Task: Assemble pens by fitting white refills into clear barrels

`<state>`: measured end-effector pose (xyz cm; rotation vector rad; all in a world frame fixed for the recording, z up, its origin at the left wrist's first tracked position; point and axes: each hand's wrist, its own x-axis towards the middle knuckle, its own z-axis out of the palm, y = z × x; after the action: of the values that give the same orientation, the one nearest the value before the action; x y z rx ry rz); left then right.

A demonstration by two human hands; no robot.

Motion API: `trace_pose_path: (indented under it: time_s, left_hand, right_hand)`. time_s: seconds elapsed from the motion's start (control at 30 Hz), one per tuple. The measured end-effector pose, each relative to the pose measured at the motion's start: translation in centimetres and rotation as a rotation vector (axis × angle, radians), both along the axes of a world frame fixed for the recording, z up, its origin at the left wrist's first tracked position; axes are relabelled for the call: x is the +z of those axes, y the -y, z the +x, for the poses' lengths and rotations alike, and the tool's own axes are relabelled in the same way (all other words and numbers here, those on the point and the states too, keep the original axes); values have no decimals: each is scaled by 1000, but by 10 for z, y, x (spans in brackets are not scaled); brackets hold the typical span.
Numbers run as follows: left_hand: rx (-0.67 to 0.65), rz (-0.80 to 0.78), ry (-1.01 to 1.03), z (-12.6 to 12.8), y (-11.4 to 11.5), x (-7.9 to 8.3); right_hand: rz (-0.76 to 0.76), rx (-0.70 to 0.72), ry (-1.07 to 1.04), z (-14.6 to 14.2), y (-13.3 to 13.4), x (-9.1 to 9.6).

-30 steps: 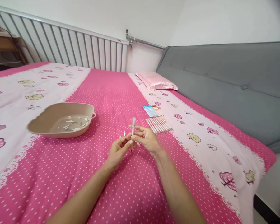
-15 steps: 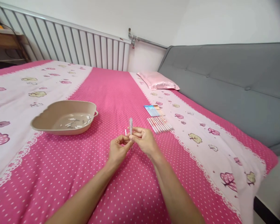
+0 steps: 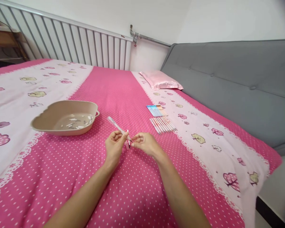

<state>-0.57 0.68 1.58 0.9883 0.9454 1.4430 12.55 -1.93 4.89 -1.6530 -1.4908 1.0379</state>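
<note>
A slim clear pen (image 3: 116,124) slants up and to the left out of my left hand (image 3: 114,146), whose thumb and fingers are closed round its lower part. My right hand (image 3: 146,144) has its fingertips pinched together at the pen's reddish lower end. Close to the left fingertips show a small white strip and a clear pinkish piece (image 3: 127,145), too small to name surely. Right of the hands, pens lie side by side in two groups: blue and orange-brown pens (image 3: 156,111) farther off, pink-and-white pens (image 3: 163,125) nearer.
A beige plastic basin (image 3: 59,130) with several small white and grey pieces in it stands on the pink dotted bedspread (image 3: 104,91) at left. A pink pillow (image 3: 160,80) lies at the back, by the grey headboard (image 3: 228,69). A white radiator (image 3: 85,42) lines the wall.
The pen has gone from upright between both hands to tilted left in my left hand. My right hand has shifted slightly down to the pen's lower end.
</note>
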Motion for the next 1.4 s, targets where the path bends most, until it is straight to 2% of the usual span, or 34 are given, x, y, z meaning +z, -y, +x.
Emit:
trace_pose_path:
  time_s: [0.23, 0.7, 1.1, 1.4]
  left_hand:
    - [-7, -9, 16, 0, 2, 1]
    - [-33, -9, 9, 0, 1, -1]
    - [30, 17, -7, -2, -1, -4]
    - [57, 17, 3, -2, -1, -3]
  right_hand:
    - [28, 2, 8, -1, 2, 2]
    - [112, 0, 39, -5, -1, -11]
    - [103, 41, 66, -2, 2, 0]
    - [122, 12, 102, -1, 0, -3]
